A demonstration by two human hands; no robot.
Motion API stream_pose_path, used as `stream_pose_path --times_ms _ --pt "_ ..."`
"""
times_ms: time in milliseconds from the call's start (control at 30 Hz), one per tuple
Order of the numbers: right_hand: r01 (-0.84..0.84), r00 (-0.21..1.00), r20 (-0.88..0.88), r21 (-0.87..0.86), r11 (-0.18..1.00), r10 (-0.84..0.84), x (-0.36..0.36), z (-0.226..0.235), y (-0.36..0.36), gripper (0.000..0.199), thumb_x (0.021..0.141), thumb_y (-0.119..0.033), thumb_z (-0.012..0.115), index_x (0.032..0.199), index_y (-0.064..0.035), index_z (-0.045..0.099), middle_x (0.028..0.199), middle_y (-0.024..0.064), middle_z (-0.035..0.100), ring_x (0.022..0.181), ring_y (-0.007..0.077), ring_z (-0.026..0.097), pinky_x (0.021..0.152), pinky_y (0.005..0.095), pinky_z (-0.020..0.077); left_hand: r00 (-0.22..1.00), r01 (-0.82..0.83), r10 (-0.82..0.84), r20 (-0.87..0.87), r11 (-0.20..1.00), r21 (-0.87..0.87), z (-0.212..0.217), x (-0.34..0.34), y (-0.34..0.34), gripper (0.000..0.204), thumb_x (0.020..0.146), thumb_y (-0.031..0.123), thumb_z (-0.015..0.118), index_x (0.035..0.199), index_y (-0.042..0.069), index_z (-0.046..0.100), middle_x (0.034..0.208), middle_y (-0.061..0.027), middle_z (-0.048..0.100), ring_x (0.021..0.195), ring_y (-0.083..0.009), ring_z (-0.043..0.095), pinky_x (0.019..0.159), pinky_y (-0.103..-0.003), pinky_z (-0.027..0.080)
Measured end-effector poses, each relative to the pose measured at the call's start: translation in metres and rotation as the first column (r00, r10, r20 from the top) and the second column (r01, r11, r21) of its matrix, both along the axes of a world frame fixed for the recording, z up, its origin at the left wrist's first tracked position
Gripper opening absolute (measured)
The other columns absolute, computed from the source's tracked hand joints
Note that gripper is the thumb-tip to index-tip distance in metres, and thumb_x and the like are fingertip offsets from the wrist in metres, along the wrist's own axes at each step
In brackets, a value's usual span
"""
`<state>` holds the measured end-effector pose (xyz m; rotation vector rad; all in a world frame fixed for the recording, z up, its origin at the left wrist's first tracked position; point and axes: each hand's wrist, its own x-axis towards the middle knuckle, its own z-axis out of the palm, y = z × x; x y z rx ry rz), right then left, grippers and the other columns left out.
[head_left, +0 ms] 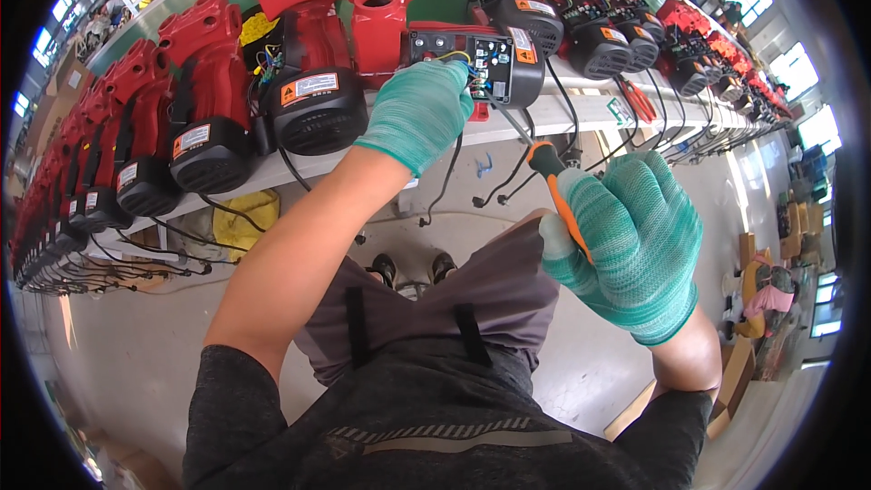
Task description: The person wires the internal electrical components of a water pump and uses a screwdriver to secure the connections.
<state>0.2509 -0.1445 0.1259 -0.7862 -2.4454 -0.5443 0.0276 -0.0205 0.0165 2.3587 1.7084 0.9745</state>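
Observation:
My left hand (419, 112), in a green knit glove, reaches up to the open black terminal box (494, 62) of a red pump (379, 20) on the bench, its fingers at the coloured wires inside. My right hand (635, 240), also gloved in green, grips a screwdriver (555, 183) with an orange and black handle. The metal shaft points up and left toward the terminal box, its tip just below the box.
A long row of red pumps with black motor housings (313, 109) lines the white bench edge (581, 113), black cables hanging below. Red pliers (638, 98) lie on the bench at right. Another person (767, 295) sits by cardboard boxes at far right.

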Motion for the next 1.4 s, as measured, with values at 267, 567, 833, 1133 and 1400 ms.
stream_pose_path --times_ms 267,567,833,1133,1400 --pt "0.007 1.000 -0.022 0.001 1.000 -0.007 0.004 -0.005 0.003 0.036 0.072 -0.019 0.079 0.106 -0.0107 0.071 0.081 0.0042 0.050 0.071 0.0257 0.058 0.053 0.0372 0.0473 0.998 -0.013 0.013 -0.057 1.000 -0.008 -0.001 0.000 0.002 0.014 0.093 0.017 0.067 0.096 0.004 0.070 0.084 -0.0211 0.070 0.084 -0.0397 0.069 0.078 -0.051 0.057" --pt "0.002 0.999 0.038 -0.043 0.999 0.000 0.002 0.001 -0.001 0.047 0.065 -0.020 0.079 0.110 -0.0123 0.070 0.085 0.0038 0.055 0.074 0.0254 0.061 0.053 0.0366 0.0486 0.994 -0.019 0.024 -0.103 0.998 0.053 -0.004 0.002 0.003 0.014 0.094 0.018 0.067 0.097 0.005 0.071 0.086 -0.0193 0.070 0.085 -0.0385 0.069 0.079 -0.050 0.056" --pt "-0.023 0.996 0.080 -0.046 0.999 0.027 0.000 0.007 -0.003 0.034 0.073 -0.017 0.085 0.100 -0.0046 0.069 0.085 0.0094 0.056 0.074 0.0311 0.061 0.057 0.0410 0.0501 0.991 0.026 -0.023 -0.134 1.000 0.017 -0.002 0.000 0.005 0.014 0.096 0.019 0.067 0.098 0.007 0.072 0.086 -0.0173 0.071 0.084 -0.0365 0.070 0.077 -0.049 0.057" --pt "-0.084 0.991 0.104 -0.039 0.996 0.088 -0.004 0.014 0.002 0.036 0.073 -0.019 0.082 0.104 -0.0051 0.068 0.087 0.0102 0.057 0.074 0.0319 0.062 0.058 0.0418 0.0507 0.991 0.041 -0.047 -0.121 0.998 -0.057 0.000 -0.002 0.007 0.016 0.098 0.020 0.065 0.104 0.008 0.073 0.088 -0.0155 0.072 0.085 -0.0361 0.070 0.078 -0.049 0.057" --pt "0.091 0.966 0.249 -0.052 0.994 -0.076 -0.010 0.017 -0.012 0.037 0.080 -0.026 0.080 0.111 -0.0085 0.070 0.076 0.0044 0.050 0.062 0.0234 0.054 0.047 0.0369 0.0392 0.994 0.054 -0.055 -0.090 0.998 -0.010 -0.003 -0.004 0.004 0.016 0.097 0.019 0.066 0.104 0.007 0.073 0.089 -0.0151 0.072 0.086 -0.0356 0.070 0.078 -0.048 0.057"
